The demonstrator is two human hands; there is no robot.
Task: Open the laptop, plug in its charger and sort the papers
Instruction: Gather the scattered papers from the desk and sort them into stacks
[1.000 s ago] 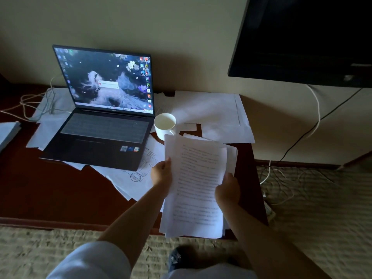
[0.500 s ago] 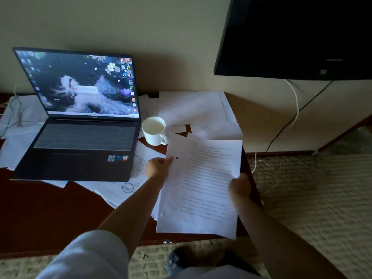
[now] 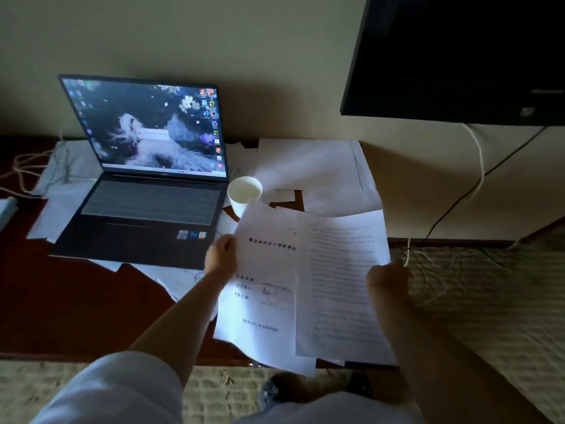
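The dark laptop stands open on the wooden desk, its screen lit. My left hand grips the left edge of a printed sheet with a title line. My right hand holds the right edge of a second, densely printed sheet, which overlaps the first on its right side. Both sheets hang over the desk's front right corner. More loose papers lie behind them and under the laptop. A white cable lies at the laptop's left; I cannot tell whether it is plugged in.
A white mug stands between the laptop and the held sheets. A black TV hangs on the wall at upper right, cables dropping from it to a tangle on the woven floor. My feet show below the desk edge.
My right hand has drawn the top sheet off to the right, uncovering a titled sheet that stays in my left hand. The stack was held together one second ago.
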